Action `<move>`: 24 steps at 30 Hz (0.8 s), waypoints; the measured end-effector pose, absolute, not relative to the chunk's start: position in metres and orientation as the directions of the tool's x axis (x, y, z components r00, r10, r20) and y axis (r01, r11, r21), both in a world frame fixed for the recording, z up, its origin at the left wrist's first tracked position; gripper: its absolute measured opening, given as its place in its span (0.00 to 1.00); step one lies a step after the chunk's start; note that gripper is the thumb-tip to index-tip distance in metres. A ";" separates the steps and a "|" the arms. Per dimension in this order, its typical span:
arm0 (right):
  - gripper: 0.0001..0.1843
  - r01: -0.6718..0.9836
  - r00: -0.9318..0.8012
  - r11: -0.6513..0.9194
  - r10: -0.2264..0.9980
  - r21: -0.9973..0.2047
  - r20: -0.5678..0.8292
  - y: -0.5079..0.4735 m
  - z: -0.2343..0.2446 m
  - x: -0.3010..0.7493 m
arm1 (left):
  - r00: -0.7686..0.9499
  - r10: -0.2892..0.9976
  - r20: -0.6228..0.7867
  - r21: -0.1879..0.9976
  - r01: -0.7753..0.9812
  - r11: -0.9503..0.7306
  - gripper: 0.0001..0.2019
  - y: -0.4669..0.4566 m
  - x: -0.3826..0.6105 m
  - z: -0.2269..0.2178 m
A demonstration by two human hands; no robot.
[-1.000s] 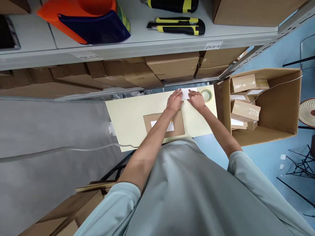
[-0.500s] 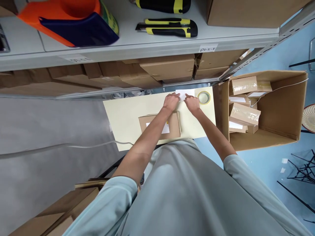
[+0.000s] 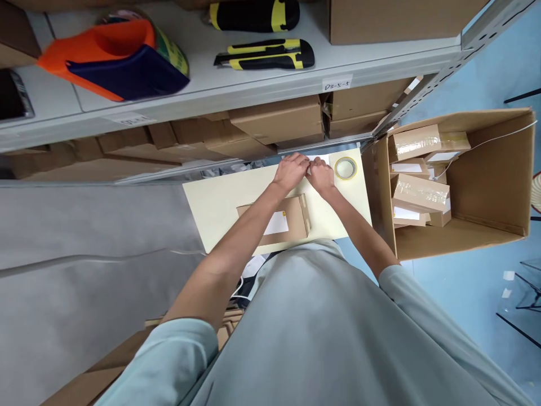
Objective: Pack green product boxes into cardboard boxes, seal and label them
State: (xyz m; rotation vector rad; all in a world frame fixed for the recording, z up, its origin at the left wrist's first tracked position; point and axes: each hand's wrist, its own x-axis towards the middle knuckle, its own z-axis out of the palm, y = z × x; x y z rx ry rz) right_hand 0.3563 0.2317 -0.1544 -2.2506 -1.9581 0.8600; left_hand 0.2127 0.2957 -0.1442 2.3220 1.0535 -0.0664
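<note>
Both hands meet at the far side of a cream tabletop [image 3: 220, 197]. My left hand [image 3: 292, 171] is closed, its fingers curled over the near edge of a white sheet of paper [image 3: 324, 158]. Touching it, my right hand [image 3: 320, 177] is closed too, pinching at the same edge. The fingers hide most of the sheet. Just right of my right hand lies a roll of clear tape [image 3: 337, 169] with a yellowish rim. Nearer my body, partly behind my left forearm, a flat cardboard box [image 3: 298, 217] bears a white label [image 3: 278, 223].
A large open carton [image 3: 486, 192] at the right holds several taped small boxes [image 3: 420, 193]. Above the table runs a grey shelf [image 3: 253, 93] with two utility knives [image 3: 266, 54] and an orange and blue tape dispenser [image 3: 127, 65]. More cardboard boxes [image 3: 279, 118] fill the level below.
My hands have come together, and their outstretched fingers have curled in over the white sheet, covering more of it. The view has shifted slightly.
</note>
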 end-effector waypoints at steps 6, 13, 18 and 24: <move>0.30 0.709 0.392 -0.441 0.895 -0.551 -0.212 0.222 -0.159 0.413 | 0.666 0.730 -0.155 0.588 0.656 -0.473 0.41 0.290 0.224 -0.135; 0.31 0.484 0.621 -0.652 0.726 -0.583 -0.296 0.198 -0.157 0.468 | 0.700 0.592 -0.400 0.562 0.697 -0.445 0.44 0.274 0.265 -0.177; 0.19 0.389 0.682 -0.719 0.645 -0.576 -0.345 0.183 -0.155 0.467 | 0.629 0.554 -0.545 0.403 0.776 -0.485 0.40 0.267 0.281 -0.175; 0.15 0.349 0.681 -0.768 0.602 -0.537 -0.418 0.171 -0.151 0.459 | 0.620 0.527 -0.581 0.275 0.760 -0.589 0.42 0.266 0.288 -0.164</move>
